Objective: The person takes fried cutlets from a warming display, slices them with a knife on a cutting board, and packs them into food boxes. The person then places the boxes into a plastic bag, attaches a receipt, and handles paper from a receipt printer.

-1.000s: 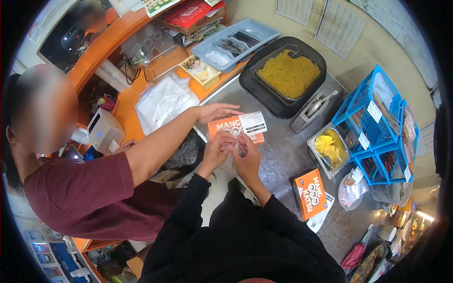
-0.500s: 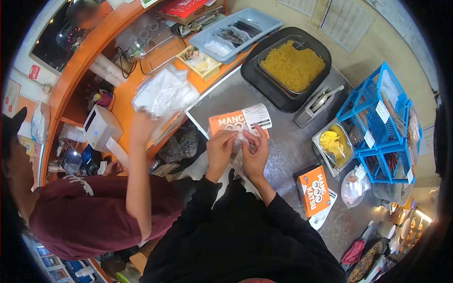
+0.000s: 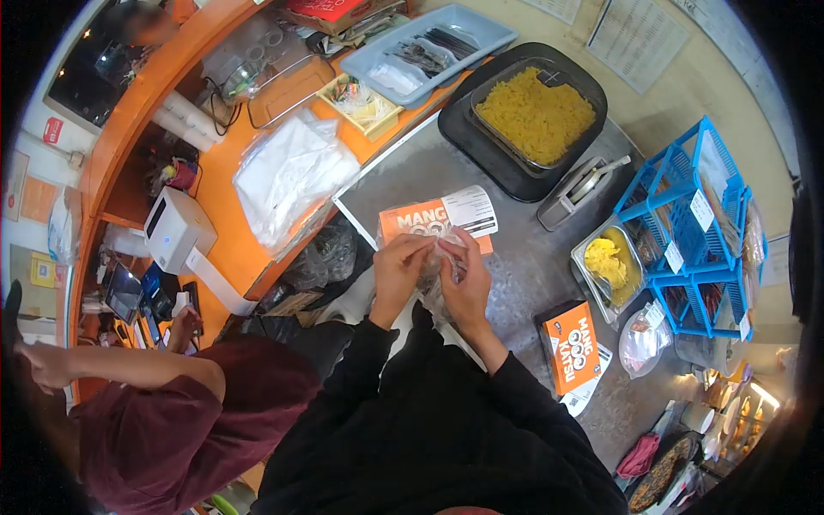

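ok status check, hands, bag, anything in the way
Left hand, right hand: both pinching clear plastic bag. Orange box just beyond, paper slip on top. Co-worker's arm off to the left, not in the way.

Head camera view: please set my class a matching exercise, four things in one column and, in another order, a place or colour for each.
Things
1. Clear plastic
2. Boxes marked MANG
3. Basket stack
4. Printer

Places or colours
A. Blue
B. White
C. Held between left hand and right hand
D. Orange

Pairs: 1-C, 2-D, 3-A, 4-B
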The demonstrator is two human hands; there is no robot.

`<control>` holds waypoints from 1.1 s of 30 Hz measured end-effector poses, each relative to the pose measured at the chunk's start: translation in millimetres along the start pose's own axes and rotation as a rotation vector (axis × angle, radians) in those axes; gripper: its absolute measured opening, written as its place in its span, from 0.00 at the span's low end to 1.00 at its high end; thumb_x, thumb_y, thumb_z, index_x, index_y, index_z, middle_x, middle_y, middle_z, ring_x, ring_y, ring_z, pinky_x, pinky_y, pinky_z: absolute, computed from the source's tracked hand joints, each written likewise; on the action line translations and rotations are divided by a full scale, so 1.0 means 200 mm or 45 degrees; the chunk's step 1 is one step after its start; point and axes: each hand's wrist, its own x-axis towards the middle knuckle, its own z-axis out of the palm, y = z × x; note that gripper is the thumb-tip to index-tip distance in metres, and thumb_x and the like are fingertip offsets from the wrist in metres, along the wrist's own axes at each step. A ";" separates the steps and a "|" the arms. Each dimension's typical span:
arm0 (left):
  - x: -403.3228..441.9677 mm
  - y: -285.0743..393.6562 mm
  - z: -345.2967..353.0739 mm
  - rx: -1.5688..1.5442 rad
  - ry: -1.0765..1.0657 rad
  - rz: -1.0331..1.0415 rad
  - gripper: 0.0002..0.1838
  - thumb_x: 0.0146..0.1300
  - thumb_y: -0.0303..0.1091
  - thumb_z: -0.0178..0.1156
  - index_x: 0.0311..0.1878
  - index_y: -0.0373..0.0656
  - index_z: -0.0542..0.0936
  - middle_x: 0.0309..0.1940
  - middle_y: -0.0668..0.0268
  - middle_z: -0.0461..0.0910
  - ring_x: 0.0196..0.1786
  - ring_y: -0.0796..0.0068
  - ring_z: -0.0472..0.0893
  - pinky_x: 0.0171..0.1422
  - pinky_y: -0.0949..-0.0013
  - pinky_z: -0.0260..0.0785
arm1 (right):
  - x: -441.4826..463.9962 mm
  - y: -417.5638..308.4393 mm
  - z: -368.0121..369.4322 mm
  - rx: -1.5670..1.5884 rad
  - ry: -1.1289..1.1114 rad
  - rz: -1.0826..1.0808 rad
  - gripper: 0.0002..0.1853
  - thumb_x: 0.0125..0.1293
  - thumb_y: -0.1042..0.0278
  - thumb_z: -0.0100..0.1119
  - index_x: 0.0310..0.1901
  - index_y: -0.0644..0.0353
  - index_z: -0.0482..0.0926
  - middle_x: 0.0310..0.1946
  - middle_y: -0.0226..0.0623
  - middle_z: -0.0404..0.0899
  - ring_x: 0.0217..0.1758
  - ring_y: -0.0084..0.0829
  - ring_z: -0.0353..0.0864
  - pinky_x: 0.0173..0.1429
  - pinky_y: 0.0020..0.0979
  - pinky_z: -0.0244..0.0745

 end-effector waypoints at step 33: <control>0.12 0.05 -0.23 1.083 -0.388 1.003 0.11 0.54 0.36 0.63 0.40 0.47 0.82 0.43 0.72 0.78 0.52 0.70 0.77 0.48 0.66 0.72 | 0.08 0.05 -0.05 -0.506 -0.202 -0.533 0.15 0.55 0.80 0.58 0.46 0.59 0.78 0.42 0.40 0.74 0.43 0.44 0.78 0.44 0.42 0.76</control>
